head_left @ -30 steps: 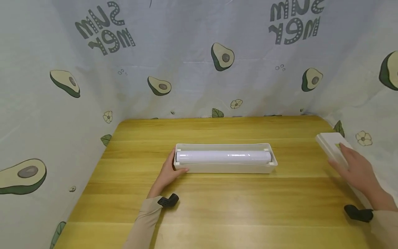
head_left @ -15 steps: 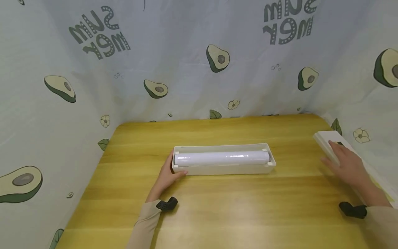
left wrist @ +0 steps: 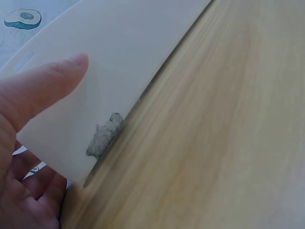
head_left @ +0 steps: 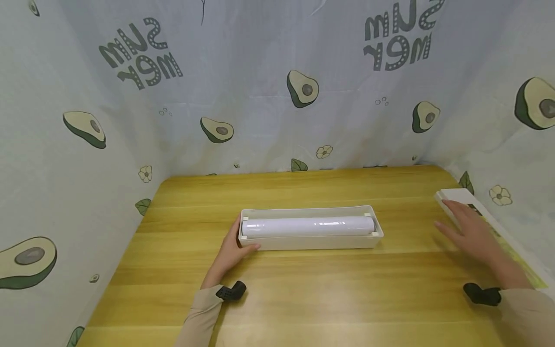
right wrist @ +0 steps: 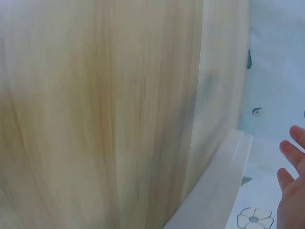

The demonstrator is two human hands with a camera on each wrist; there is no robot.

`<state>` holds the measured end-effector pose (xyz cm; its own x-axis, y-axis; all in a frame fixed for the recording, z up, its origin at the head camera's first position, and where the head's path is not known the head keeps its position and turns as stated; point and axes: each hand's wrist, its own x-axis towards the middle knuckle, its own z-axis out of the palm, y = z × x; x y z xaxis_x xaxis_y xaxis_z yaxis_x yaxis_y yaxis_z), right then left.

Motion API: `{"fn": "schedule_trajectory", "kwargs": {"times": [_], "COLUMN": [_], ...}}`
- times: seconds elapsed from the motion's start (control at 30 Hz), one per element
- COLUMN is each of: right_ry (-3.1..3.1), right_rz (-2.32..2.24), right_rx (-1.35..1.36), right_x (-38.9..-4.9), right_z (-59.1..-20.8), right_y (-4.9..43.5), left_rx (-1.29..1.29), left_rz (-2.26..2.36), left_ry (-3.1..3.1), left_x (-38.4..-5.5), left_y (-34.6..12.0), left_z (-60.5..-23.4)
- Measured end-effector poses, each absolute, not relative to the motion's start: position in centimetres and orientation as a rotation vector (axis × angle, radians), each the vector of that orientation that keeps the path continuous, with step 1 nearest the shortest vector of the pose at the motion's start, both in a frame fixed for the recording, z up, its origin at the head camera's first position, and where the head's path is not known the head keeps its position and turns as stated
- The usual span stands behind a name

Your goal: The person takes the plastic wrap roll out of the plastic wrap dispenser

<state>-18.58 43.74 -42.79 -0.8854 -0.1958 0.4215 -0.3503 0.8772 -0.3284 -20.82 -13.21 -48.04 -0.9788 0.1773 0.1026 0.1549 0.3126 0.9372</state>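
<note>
A long white box (head_left: 310, 244) stands in the middle of the table, its top uncovered. Inside lies a shiny white roll (head_left: 303, 226) that looks like cling film. My left hand (head_left: 230, 253) grips the box's left end, thumb along the near wall and fingers behind the end. The left wrist view shows the thumb on the white wall, above a grey patch (left wrist: 107, 136) near the bottom edge. At the far right lies a long white lid (head_left: 457, 195) with a green and yellow label. Over it is my right hand (head_left: 470, 236); its fingers are spread apart from the lid in the right wrist view.
The wooden table (head_left: 329, 294) runs to a white curtain (head_left: 256, 86) printed with avocados, which hangs behind it and along both sides. The lid lies along the table's right edge, close to the curtain.
My right hand has lowered the lid to the table's right side and let go of it. The left hand has kept its grip on the box; the head view has shifted slightly.
</note>
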Motion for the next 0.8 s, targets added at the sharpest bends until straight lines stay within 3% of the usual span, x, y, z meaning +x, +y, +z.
{"fn": "schedule_trajectory", "kwargs": {"times": [0.8], "right_ry": [-2.658], "right_rz": [0.613], "right_rx": [0.439], "right_x": [-19.8], "right_z": [-42.9], "right_y": [41.5], "left_rx": [0.338], "left_rz": [1.805], "left_ry": [2.544], "left_x": [-20.8], "left_y": [-13.5], "left_z": [-47.9]}}
